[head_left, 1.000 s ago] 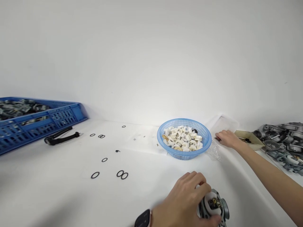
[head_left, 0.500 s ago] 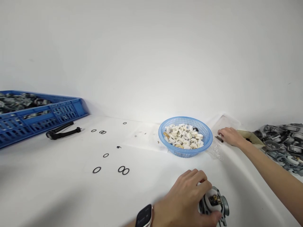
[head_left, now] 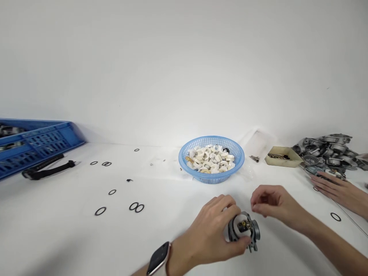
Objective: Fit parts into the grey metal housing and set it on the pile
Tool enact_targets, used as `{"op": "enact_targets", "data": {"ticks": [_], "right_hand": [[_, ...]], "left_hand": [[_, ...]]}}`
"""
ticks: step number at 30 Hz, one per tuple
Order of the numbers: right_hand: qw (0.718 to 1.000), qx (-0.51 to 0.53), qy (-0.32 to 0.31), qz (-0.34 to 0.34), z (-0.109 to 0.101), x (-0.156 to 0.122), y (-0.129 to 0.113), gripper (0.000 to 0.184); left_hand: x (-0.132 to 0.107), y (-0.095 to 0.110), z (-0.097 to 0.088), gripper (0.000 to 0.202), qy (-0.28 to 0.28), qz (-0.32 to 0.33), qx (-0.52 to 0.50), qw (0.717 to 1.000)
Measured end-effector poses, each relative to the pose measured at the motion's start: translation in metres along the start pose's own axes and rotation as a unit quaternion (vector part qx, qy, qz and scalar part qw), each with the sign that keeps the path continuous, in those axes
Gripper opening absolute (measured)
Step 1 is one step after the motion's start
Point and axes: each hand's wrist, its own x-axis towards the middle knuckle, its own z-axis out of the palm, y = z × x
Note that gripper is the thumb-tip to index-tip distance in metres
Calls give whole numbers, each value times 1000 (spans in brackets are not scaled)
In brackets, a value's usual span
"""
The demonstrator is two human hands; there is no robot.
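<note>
My left hand, with a smartwatch on the wrist, grips a small grey metal carburetor body that rests on the white table. A white round face with a brass centre points up toward me. My right hand hovers just above and to the right of it. Its thumb and forefinger are pinched on something too small to make out.
A blue basket of white ring-shaped parts stands behind my hands. Black O-rings lie scattered at left, near a black strap and a blue crate. At right are a tan box, a heap of metal parts and another person's hand.
My right hand has come back from beside the basket to just over the carburetor body, fingers pinched. The view has shifted right, and another person's hand has appeared at the right edge.
</note>
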Motion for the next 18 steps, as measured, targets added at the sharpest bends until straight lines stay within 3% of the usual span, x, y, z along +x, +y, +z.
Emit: {"op": "enact_targets", "data": {"ticks": [5,11,18], "right_hand": [[996,75,32,30,29,-5,14,20],[987,139,13,78,30,-4,17,30],[987,134,19,86,28,-7,17,30]], "left_hand": [[0,1,0,29,-10,-24,-25,999],[0,-1,1,25,-8,-14,-46,999],[0,-2,2,23,1,-3,-38,999]]}}
